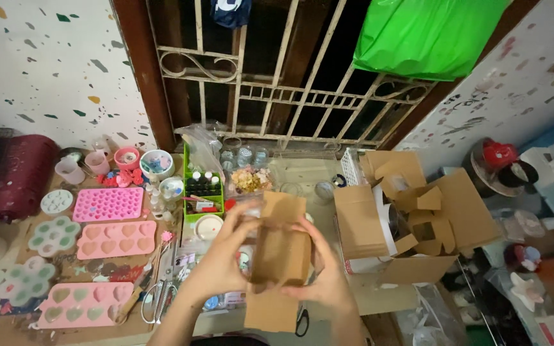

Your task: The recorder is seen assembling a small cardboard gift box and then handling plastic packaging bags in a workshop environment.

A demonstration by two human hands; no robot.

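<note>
Between both hands, left hand and right hand grip a plain brown cardboard box, flaps open.

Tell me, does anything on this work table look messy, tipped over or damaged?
Mostly the heap of cardboard boxes at right: they lie tumbled at angles, flaps open. The pink heart moulds lie flat in neat rows. The left hand and right hand hold a small brown box, flaps unfolded, undamaged.

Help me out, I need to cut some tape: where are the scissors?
In the head view, the scissors lie on the table left of the left hand, just right of the nearest pink heart mould.
</note>
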